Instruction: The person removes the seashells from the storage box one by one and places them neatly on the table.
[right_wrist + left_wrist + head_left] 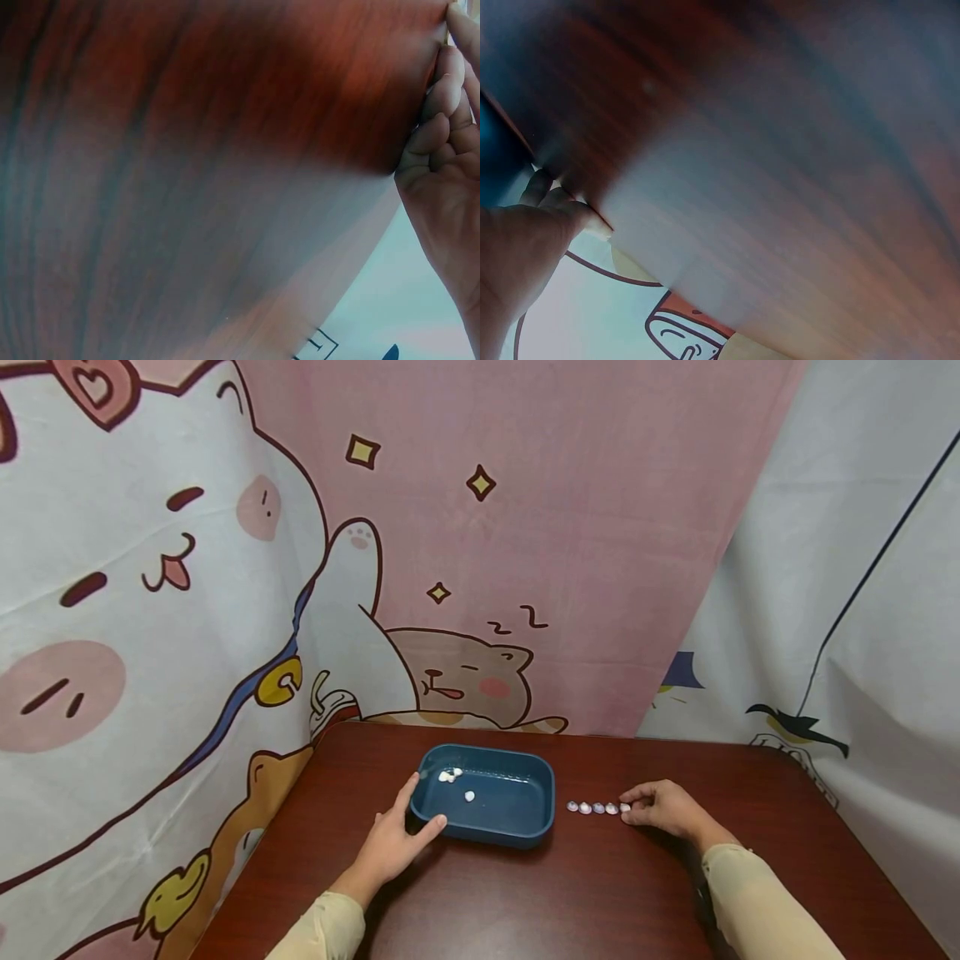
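Note:
A blue rectangular tray (pixel 480 835) stands on the table in the head view, with several small white pieces (pixel 450 775) on its floor toward the left. My left hand (pixel 393 839) is at its left front corner, thumb along the front side and fingers at the left side. Right of the tray runs a straight row of small, shiny, whitish-purple shell-like pieces (pixel 598 808). At the row's right end my right hand (pixel 667 810) pinches the last piece (pixel 625 807) between thumb and index finger. In the right wrist view the other fingers are curled in, and the piece is out of sight.
The dark reddish-brown table (pixel 570 902) has its back edge against a pink cartoon curtain (pixel 585 568). White cloth (pixel 885 652) hangs along the right side. The tray's raised walls stand between the two hands.

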`<move>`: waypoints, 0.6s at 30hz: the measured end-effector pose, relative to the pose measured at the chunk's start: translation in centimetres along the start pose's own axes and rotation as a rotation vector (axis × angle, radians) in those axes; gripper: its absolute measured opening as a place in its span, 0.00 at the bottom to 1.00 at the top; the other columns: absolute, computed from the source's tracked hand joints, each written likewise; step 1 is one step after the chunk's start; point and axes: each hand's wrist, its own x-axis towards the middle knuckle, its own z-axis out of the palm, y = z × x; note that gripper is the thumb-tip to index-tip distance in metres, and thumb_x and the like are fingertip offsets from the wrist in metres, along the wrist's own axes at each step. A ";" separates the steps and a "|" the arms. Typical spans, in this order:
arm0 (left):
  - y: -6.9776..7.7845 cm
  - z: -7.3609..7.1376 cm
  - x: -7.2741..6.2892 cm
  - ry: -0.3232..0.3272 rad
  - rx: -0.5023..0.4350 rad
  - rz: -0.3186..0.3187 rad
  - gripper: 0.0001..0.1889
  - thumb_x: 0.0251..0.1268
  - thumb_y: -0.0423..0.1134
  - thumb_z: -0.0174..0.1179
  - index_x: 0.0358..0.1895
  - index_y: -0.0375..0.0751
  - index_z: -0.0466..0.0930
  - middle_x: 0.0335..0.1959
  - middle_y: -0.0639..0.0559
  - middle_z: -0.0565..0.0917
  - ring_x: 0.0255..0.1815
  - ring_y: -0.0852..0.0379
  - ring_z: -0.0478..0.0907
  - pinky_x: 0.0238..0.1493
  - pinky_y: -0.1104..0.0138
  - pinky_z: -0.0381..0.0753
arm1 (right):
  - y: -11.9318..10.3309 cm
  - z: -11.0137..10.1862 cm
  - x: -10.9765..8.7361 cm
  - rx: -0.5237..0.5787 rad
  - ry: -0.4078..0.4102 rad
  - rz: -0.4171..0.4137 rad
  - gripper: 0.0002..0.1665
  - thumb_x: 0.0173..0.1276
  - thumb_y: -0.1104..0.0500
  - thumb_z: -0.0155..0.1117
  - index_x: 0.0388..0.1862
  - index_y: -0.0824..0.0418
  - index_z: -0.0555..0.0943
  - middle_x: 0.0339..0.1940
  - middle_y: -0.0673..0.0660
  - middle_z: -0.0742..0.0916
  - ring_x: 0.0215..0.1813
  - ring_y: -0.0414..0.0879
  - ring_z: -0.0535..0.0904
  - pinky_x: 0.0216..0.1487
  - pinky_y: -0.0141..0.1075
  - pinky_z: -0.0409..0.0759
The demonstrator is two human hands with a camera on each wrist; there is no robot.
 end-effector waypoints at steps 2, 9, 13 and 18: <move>0.0 0.0 0.0 -0.001 -0.002 -0.002 0.54 0.65 0.75 0.62 0.88 0.61 0.49 0.86 0.43 0.65 0.80 0.30 0.71 0.82 0.27 0.49 | 0.1 0.0 -0.1 0.002 0.000 -0.004 0.21 0.64 0.53 0.82 0.52 0.62 0.91 0.34 0.51 0.87 0.35 0.41 0.77 0.35 0.32 0.76; -0.1 0.1 0.0 -0.004 -0.012 -0.006 0.54 0.65 0.76 0.62 0.88 0.61 0.49 0.85 0.43 0.65 0.80 0.30 0.70 0.82 0.26 0.48 | 0.1 -0.2 -0.3 0.009 0.002 -0.004 0.20 0.63 0.55 0.83 0.51 0.63 0.91 0.34 0.51 0.88 0.35 0.40 0.77 0.35 0.32 0.76; -0.2 0.1 0.1 -0.002 -0.005 -0.005 0.54 0.65 0.77 0.61 0.88 0.61 0.49 0.85 0.43 0.65 0.80 0.31 0.71 0.82 0.27 0.48 | -0.1 -0.2 -0.5 0.017 0.003 0.013 0.20 0.63 0.55 0.83 0.51 0.63 0.91 0.35 0.52 0.87 0.35 0.41 0.77 0.35 0.32 0.76; -0.1 0.1 0.0 -0.002 -0.006 -0.004 0.53 0.66 0.75 0.62 0.88 0.61 0.49 0.85 0.43 0.65 0.79 0.30 0.71 0.82 0.27 0.48 | -0.2 -0.1 -0.6 0.012 0.009 0.018 0.18 0.64 0.56 0.82 0.50 0.63 0.91 0.35 0.52 0.88 0.35 0.40 0.77 0.35 0.31 0.76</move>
